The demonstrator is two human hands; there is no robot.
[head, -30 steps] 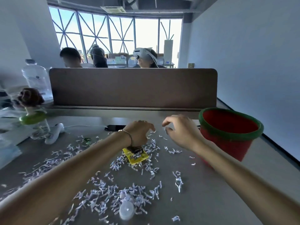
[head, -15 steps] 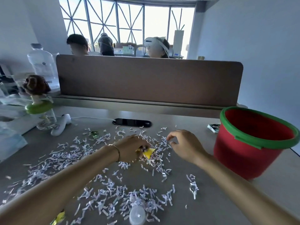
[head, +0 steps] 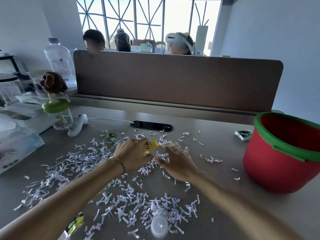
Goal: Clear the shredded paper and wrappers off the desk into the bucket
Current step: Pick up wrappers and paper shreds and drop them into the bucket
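Shredded white paper [head: 121,196] lies scattered over the grey desk [head: 216,201]. My left hand [head: 133,156] is closed on a yellow wrapper [head: 150,146], held just above the shreds at the desk's middle. Close to its right, my right hand [head: 176,163] rests with fingers spread, pressing on a clump of shreds. A red bucket [head: 280,163] with a green rim stands at the right edge, empty as far as I see. Another yellow-green wrapper [head: 75,223] lies near the front left, a green wrapper [head: 112,136] farther back, and a dark wrapper [head: 243,135] beside the bucket.
A white round lid [head: 159,226] sits among the shreds at the front. At the left stand a white controller [head: 77,125], a jar with a green lid [head: 56,108], a water bottle [head: 59,64] and boxes [head: 15,142]. A brown divider [head: 173,80] closes the back; people sit behind it.
My left hand has lifted the yellow wrapper off the shreds. My right hand has come down and closer to it, onto the paper. The view tilted down.
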